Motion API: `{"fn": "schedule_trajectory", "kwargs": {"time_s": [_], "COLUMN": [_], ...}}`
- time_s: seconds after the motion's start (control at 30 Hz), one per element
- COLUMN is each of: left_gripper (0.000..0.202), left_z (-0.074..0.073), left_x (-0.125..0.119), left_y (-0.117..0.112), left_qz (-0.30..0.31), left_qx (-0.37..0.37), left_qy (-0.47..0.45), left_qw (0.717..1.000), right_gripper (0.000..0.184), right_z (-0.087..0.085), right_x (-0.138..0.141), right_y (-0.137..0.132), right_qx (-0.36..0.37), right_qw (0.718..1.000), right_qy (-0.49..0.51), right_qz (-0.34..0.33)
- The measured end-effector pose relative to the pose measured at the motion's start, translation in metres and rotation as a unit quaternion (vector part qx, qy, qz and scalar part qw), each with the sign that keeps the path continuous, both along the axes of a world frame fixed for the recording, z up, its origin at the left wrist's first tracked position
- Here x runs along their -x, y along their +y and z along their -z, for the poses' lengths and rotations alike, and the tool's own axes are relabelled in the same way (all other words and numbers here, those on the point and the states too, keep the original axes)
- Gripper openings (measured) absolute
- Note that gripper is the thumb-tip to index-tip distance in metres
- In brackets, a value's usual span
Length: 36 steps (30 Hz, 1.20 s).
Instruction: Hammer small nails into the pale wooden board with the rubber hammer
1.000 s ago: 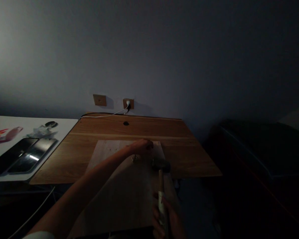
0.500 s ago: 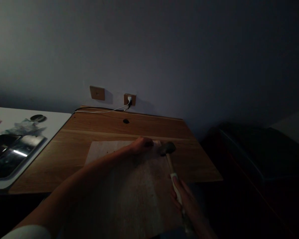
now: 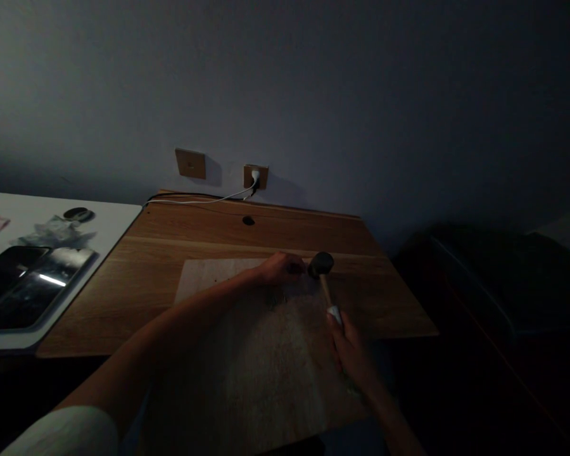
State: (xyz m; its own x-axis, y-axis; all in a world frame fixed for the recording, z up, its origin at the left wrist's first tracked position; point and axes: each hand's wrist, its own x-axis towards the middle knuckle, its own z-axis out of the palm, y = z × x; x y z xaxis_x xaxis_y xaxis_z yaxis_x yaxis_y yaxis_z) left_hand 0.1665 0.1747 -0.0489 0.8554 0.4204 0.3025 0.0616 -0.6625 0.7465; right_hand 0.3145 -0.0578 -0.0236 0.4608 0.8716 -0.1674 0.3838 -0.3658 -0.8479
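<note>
My right hand (image 3: 351, 348) is wrapped round the pale handle of a hammer (image 3: 321, 263) with a dark, blocky head. The head hangs just right of my left hand (image 3: 284, 267), above the far right corner of a pale wooden board (image 3: 261, 367). My left hand rests at the board's far edge with its fingers pinched together; whatever is between the fingertips is too small and dark to make out. Several tiny thin pieces, perhaps nails, lie on the board (image 3: 278, 300) just below this hand. Two small dark dots mark its far left part.
Beneath the board is a wooden desk (image 3: 123, 278) with a round cable hole (image 3: 248, 220). Cables (image 3: 194, 201) run to a wall socket (image 3: 256, 177). On a white table (image 3: 9, 201) at left lie a dark glossy tray (image 3: 38, 291) and crumpled plastic (image 3: 57, 233).
The hammer head has shifted slightly and shows its dark face more. My left hand stays pinched at the board's far corner. The view has tilted a little down and left.
</note>
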Motion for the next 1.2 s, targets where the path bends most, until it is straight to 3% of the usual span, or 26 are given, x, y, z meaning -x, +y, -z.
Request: {"fn": "schedule_trajectory", "kwargs": {"time_s": [0.17, 0.77, 1.2], "left_gripper": [0.025, 0.025, 0.049], "left_z": [0.001, -0.006, -0.001], "left_x": [0.001, 0.003, 0.002], "left_y": [-0.001, -0.008, -0.007], "left_qz": [-0.007, -0.019, -0.043], "left_qx": [-0.024, -0.076, -0.002], "left_qy": [0.015, 0.033, 0.025], "left_qw": [1.0, 0.996, 0.999], "right_gripper": [0.048, 0.049, 0.054], "right_z": [-0.001, 0.009, 0.002], "right_x": [0.0, 0.003, -0.004], "right_y": [0.001, -0.002, -0.012], "right_qx": [0.048, -0.056, -0.058], "right_qw": [0.995, 0.988, 0.965], "right_qy": [0.083, 0.132, 0.254], "right_qz": [0.027, 0.057, 0.01]}}
